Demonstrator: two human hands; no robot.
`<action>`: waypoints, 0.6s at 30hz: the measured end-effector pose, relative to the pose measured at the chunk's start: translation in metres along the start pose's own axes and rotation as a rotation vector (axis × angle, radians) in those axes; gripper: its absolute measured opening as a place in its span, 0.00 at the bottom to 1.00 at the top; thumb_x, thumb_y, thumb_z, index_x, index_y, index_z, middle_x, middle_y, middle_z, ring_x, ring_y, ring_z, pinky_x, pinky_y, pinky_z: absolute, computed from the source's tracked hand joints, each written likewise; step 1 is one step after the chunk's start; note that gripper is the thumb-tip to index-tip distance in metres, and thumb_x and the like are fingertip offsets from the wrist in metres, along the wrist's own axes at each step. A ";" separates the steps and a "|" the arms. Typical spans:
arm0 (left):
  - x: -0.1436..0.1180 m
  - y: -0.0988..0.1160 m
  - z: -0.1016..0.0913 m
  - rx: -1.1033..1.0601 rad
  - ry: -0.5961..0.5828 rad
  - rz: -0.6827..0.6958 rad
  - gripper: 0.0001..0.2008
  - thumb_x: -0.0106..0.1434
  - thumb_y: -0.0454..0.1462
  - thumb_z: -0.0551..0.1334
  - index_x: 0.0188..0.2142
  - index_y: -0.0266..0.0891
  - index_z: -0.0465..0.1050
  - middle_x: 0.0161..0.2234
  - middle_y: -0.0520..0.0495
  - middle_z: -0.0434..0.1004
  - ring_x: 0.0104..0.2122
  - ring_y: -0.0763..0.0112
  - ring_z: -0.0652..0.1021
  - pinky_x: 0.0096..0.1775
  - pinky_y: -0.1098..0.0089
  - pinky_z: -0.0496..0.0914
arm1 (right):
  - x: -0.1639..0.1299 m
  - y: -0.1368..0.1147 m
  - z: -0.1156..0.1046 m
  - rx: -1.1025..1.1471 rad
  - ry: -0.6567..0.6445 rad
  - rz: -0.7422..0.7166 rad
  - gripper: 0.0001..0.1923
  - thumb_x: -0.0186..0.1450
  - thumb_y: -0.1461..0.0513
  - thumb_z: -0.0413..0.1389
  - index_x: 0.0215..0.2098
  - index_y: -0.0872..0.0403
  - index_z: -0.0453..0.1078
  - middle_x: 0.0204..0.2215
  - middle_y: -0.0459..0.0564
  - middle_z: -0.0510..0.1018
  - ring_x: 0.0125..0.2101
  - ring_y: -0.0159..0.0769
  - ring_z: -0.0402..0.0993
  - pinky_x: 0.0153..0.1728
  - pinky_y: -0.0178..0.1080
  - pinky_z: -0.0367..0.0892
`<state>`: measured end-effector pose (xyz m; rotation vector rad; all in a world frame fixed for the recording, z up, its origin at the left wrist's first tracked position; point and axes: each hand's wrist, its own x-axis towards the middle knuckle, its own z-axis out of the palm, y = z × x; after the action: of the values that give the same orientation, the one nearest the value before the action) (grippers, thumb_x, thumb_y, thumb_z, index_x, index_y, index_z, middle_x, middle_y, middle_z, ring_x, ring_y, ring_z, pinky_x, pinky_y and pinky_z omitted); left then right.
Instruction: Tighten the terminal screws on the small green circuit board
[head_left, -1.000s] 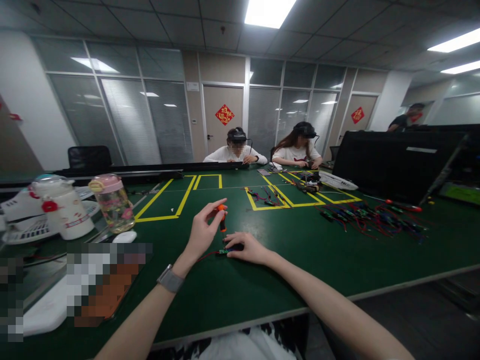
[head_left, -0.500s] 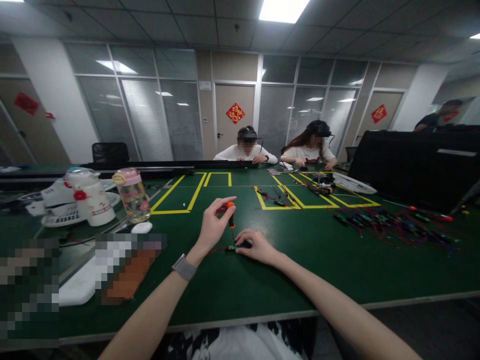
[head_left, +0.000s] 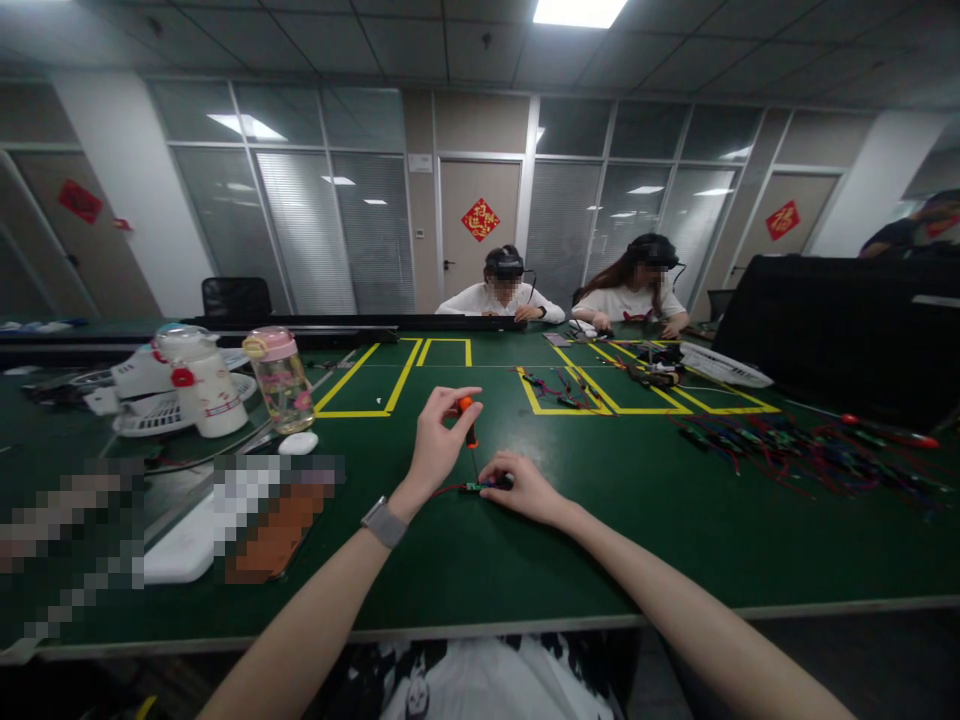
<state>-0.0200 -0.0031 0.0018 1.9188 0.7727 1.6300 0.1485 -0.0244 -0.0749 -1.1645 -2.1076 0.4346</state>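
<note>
My left hand [head_left: 442, 432] is closed round the orange and black handle of a screwdriver [head_left: 471, 436], which stands nearly upright. Its thin shaft points down at a small green terminal block [head_left: 471, 488] with a red wire running out to the left. Whether the tip sits in a screw is too small to tell. With thumb and fingers pinched on the block's right end, my right hand [head_left: 529, 490] keeps it against the green table [head_left: 600, 560]. Dark wiring shows under the right fingers, partly hidden.
A heap of wired green pieces [head_left: 810, 445] lies to the right; several more [head_left: 562, 390] rest within yellow tape. At left stand a white bottle [head_left: 206, 385] and a pink-lidded bottle [head_left: 279, 385], with an orange phone-like object [head_left: 274, 530] nearer. Two people sit across the table.
The camera view has turned slightly left, so everything sits further right. Both hands keep their hold on the screwdriver and the terminal block.
</note>
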 end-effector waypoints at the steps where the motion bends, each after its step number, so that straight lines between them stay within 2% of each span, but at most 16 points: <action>1: 0.000 -0.001 0.000 0.004 -0.003 0.007 0.13 0.64 0.40 0.60 0.46 0.41 0.76 0.41 0.46 0.71 0.39 0.71 0.74 0.41 0.71 0.71 | 0.000 0.000 0.000 0.007 0.001 0.000 0.07 0.55 0.68 0.65 0.32 0.55 0.76 0.27 0.46 0.73 0.32 0.35 0.69 0.36 0.36 0.63; 5: 0.000 -0.003 0.000 -0.100 -0.083 -0.041 0.17 0.68 0.38 0.53 0.54 0.41 0.70 0.47 0.44 0.73 0.44 0.70 0.75 0.46 0.68 0.69 | 0.001 -0.001 -0.001 0.033 -0.003 -0.009 0.05 0.55 0.68 0.64 0.32 0.56 0.76 0.27 0.46 0.73 0.32 0.35 0.69 0.35 0.36 0.64; 8: 0.000 -0.003 0.001 -0.105 -0.064 -0.065 0.17 0.66 0.38 0.56 0.53 0.39 0.71 0.42 0.45 0.75 0.39 0.70 0.77 0.43 0.69 0.71 | 0.001 -0.001 -0.002 0.063 -0.001 -0.006 0.05 0.56 0.69 0.63 0.31 0.56 0.76 0.27 0.46 0.73 0.32 0.34 0.69 0.35 0.36 0.64; 11: 0.000 -0.001 0.001 -0.026 -0.026 -0.021 0.14 0.64 0.39 0.60 0.48 0.40 0.74 0.39 0.47 0.73 0.38 0.70 0.75 0.41 0.70 0.71 | 0.002 -0.002 -0.002 0.091 0.004 0.006 0.04 0.56 0.69 0.62 0.31 0.56 0.76 0.26 0.46 0.74 0.31 0.34 0.70 0.35 0.35 0.64; 16: -0.003 0.002 0.002 -0.064 -0.112 -0.015 0.16 0.68 0.38 0.54 0.54 0.43 0.70 0.45 0.46 0.73 0.45 0.68 0.75 0.46 0.68 0.70 | 0.002 -0.001 0.000 0.079 0.005 0.032 0.07 0.55 0.68 0.64 0.33 0.55 0.76 0.26 0.45 0.74 0.31 0.33 0.69 0.34 0.35 0.64; 18: -0.004 0.002 0.003 -0.090 -0.128 -0.025 0.17 0.68 0.38 0.53 0.55 0.43 0.69 0.44 0.46 0.74 0.44 0.69 0.75 0.46 0.68 0.70 | 0.002 0.000 0.001 0.075 0.003 0.024 0.07 0.54 0.69 0.64 0.32 0.55 0.76 0.26 0.45 0.74 0.31 0.33 0.69 0.34 0.35 0.64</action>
<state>-0.0169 -0.0080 -0.0001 1.9208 0.6578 1.4850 0.1470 -0.0226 -0.0746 -1.1479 -2.0588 0.5185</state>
